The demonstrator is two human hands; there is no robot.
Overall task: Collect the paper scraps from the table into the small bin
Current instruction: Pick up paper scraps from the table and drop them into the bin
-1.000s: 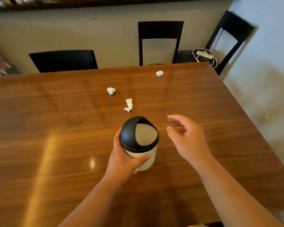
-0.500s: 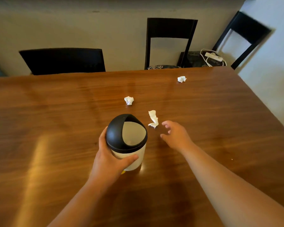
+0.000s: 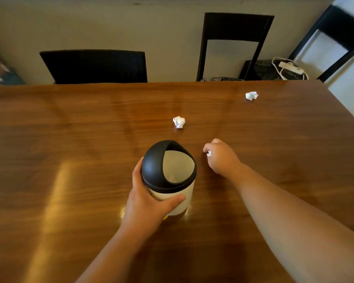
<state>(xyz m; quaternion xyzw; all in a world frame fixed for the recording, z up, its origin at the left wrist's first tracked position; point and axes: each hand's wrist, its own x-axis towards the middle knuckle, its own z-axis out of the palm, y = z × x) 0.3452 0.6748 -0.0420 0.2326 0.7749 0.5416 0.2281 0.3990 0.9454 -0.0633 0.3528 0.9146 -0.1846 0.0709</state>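
A small cream bin (image 3: 173,198) with a black domed lid (image 3: 153,168) stands on the wooden table (image 3: 70,139); its opening faces right and up. My left hand (image 3: 145,201) wraps around the bin's body. Just right of the lid, my right hand (image 3: 221,158) rests on the table with its fingers closed over a paper scrap (image 3: 208,153), of which only a white bit shows. A crumpled paper ball (image 3: 179,121) lies beyond the bin. Another crumpled ball (image 3: 251,95) lies near the far right of the table.
Three black chairs stand along the far edge: a low one (image 3: 94,66), a tall one (image 3: 233,25) and one at the right corner (image 3: 339,27). A white power strip (image 3: 290,67) lies on a seat. The table's right edge runs diagonally at the right.
My right hand has reached forward and closed over the flat scrap next to the bin, which was lying free before. The view has shifted left; my left hand keeps hold of the bin.
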